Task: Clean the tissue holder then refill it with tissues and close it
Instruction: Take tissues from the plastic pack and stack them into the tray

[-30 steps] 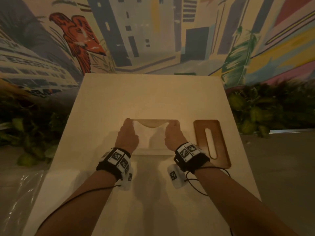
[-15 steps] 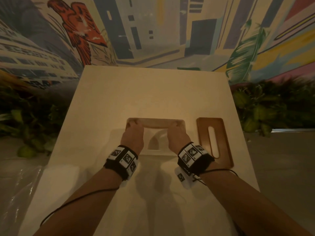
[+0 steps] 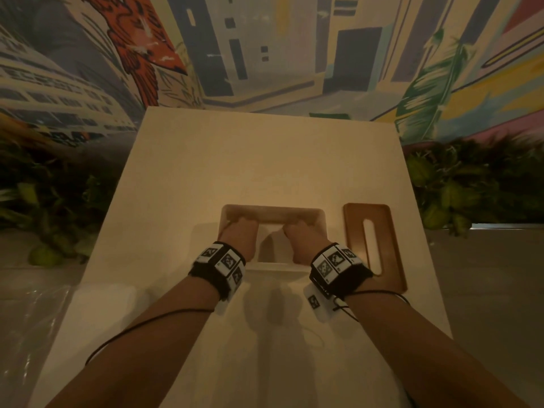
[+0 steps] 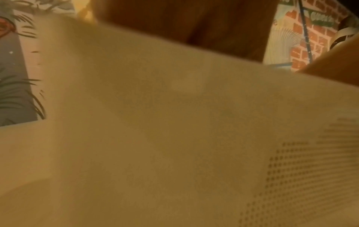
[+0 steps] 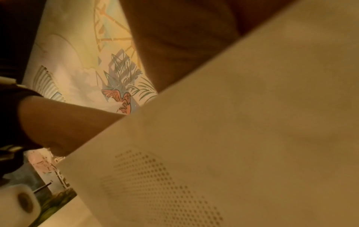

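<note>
Pale counter (image 3: 265,160) centre frame: left hand (image 3: 240,235) and right hand (image 3: 300,240) grasp tissues (image 3: 272,245), pressing them into the tissue holder (image 3: 322,219); next, fit the lid (image 3: 374,242)

The open tissue holder (image 3: 272,212) is being filled by both hands, leaving only a narrow gap between them. The right side is being blocked by the wooden lid (image 3: 374,245) lying just beside it. Bare counter (image 3: 259,160) is being left free beyond and left.
</note>
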